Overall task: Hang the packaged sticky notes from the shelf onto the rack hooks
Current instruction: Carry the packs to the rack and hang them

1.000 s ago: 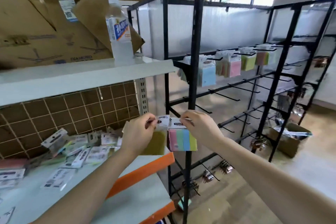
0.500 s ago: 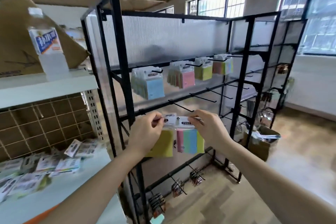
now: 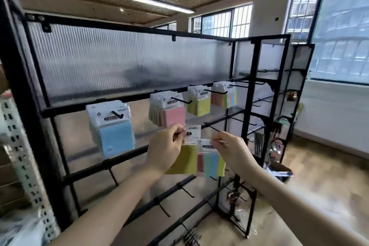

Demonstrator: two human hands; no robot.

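Left hand: pinches header card of yellow sticky-note pack. Right hand: pinches header of multicolour sticky-note pack. Both packs held side by side before black rack, below hooks carrying blue packs, pink packs, yellow packs and striped packs.

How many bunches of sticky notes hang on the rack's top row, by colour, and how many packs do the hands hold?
Blue bunch: 1
Pink bunch: 1
Yellow bunch: 1
Multicolour bunch: 1
Yellow pack in left hand: 1
Multicolour pack in right hand: 1
Total: 4 bunches, 2 held packs
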